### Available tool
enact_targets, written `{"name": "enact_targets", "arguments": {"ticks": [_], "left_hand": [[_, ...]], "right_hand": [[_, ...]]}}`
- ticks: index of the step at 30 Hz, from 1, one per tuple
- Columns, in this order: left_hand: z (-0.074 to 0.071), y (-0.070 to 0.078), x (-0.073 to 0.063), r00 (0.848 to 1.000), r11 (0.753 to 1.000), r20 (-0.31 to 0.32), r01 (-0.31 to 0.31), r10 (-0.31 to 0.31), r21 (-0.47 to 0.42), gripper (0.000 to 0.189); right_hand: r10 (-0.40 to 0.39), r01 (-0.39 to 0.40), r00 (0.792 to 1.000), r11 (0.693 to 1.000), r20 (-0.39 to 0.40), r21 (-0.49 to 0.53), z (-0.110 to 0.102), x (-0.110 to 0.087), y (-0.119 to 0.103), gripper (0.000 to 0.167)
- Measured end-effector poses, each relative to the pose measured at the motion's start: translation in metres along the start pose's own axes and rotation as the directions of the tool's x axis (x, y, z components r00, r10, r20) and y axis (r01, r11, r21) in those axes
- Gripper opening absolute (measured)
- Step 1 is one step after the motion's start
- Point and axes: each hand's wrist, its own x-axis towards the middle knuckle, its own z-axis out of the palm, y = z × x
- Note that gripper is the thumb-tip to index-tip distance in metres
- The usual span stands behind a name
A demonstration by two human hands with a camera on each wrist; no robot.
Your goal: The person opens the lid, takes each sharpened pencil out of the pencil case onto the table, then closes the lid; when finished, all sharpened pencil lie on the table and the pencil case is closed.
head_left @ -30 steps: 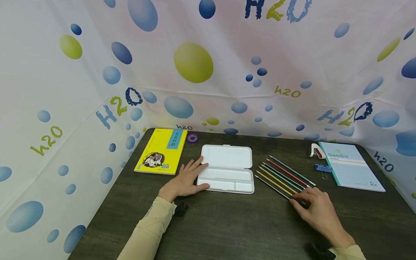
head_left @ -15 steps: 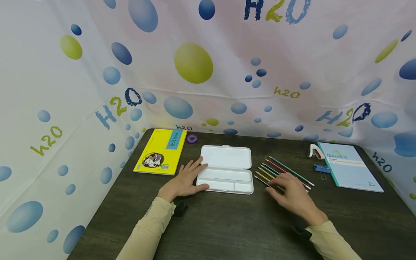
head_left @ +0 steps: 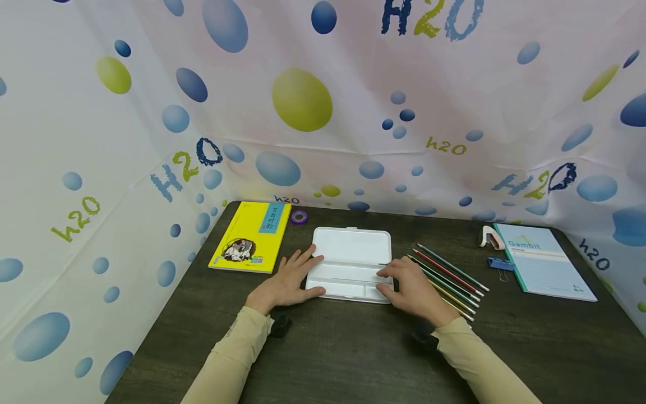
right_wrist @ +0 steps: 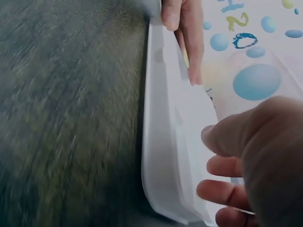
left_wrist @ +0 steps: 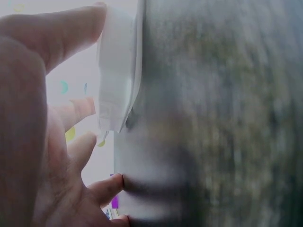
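Note:
A white pencil case (head_left: 351, 245) lies unfolded on the dark table, its lid flat at the back and its divided tray nearer. My left hand (head_left: 287, 278) rests at the case's left side with fingers spread; the left wrist view shows its thumb (left_wrist: 71, 33) against the case side. Over the right end of the tray is my right hand (head_left: 411, 286), its bent fingers and thumb apart in the right wrist view. No held object shows clearly there. Several colored pencils (head_left: 449, 268) lie side by side to its right, partly hidden by that hand.
At the back left are a yellow book (head_left: 252, 235) and a purple tape roll (head_left: 299, 217). A notebook (head_left: 547, 261), a blue binder clip (head_left: 501, 264) and a small white-and-pink item (head_left: 492, 238) sit at the right. A printed curtain (head_left: 353, 101) stands behind the table.
My right hand has moved left, from the near ends of the pencils, across them to the right end of the pencil case. The left hand has stayed at the case.

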Motion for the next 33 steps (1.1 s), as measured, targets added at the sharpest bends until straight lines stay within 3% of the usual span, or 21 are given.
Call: {"name": "enact_targets", "arguments": {"ticks": [5,10,20,33], "left_hand": [[0.002,0.0,0.0,1.0,1.0,-0.006,-0.005,0.005,0.002,0.082],[0.004,-0.001,0.001,1.0,1.0,-0.01,-0.005,0.005,0.002,0.083],[0.003,-0.002,0.002,1.0,1.0,-0.013,0.001,-0.001,-0.004,0.082],[0.002,-0.001,0.002,1.0,1.0,-0.009,-0.003,0.003,-0.009,0.082]], "right_hand": [[-0.01,0.012,1.0,0.997,0.024,-0.081,0.008,0.003,-0.002,0.026],[0.009,-0.005,0.999,0.994,0.041,-0.106,0.01,0.004,-0.003,0.018],[0.043,-0.041,0.997,0.999,0.071,-0.03,0.009,0.009,0.004,0.006],[0.114,-0.125,0.978,0.991,0.175,0.054,0.006,0.01,0.009,0.007]]}}
